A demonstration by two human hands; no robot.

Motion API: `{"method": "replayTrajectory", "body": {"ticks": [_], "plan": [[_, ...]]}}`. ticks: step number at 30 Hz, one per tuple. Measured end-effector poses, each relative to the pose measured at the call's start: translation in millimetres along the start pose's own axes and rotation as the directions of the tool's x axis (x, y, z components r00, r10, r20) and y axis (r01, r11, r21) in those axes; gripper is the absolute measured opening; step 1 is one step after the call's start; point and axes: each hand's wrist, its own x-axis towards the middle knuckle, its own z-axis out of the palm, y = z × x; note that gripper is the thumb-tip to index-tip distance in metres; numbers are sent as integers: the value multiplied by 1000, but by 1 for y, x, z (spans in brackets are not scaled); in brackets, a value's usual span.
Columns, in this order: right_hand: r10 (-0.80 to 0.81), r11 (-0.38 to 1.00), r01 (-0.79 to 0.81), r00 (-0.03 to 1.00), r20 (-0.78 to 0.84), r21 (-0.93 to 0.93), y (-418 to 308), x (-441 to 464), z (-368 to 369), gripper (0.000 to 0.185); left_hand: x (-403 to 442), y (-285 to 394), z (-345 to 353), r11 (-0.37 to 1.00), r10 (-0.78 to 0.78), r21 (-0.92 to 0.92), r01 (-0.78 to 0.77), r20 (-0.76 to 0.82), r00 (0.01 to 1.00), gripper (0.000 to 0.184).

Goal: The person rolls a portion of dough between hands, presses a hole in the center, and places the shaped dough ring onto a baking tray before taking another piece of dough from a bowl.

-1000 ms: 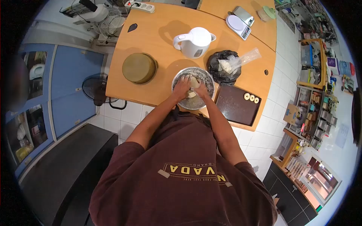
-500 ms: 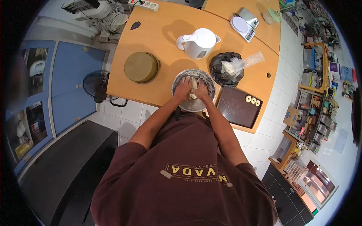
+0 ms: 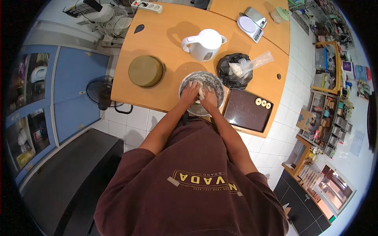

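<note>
A round metal bowl (image 3: 213, 80), floury on its inner wall, stands at the table's near edge. Inside it lies a pale lump of dough (image 3: 201, 93). My left hand (image 3: 190, 93) is curled on the dough's left side, and my right hand (image 3: 209, 100) presses on its right side. Both hands grip the dough between them, with the fingers partly hidden. Right of the bowl is a dark tray (image 3: 248, 110) with three pale rings (image 3: 263, 103) near its far right corner.
Behind the bowl stands a white kettle (image 3: 206, 44). A black bag (image 3: 235, 70) with a clear plastic bag is at its right, a round olive tin (image 3: 145, 71) at the left. Farther back are a scale (image 3: 250, 28) and a power strip (image 3: 147, 6).
My right hand has shifted slightly down and lies flatter against the dough, whose shape has changed. The whole view has moved a little with the head.
</note>
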Motion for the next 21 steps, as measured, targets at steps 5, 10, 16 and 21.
{"method": "replayTrajectory", "body": {"ticks": [5,10,16,21], "plan": [[-104,993,105,994,34,-50,-2,-10,-11,52,2,-4,9,997,-8,80,9,-16,1000,59],[-208,974,204,978,-28,-98,9,-23,-7,48,1,-6,13,995,45,91,-37,-80,996,53],[-136,989,141,984,111,-37,-6,-41,-41,53,4,-14,32,987,69,154,-54,-93,993,55],[-236,969,240,970,56,-58,9,-53,-36,58,4,-17,40,990,56,136,-43,-92,994,53]]}}
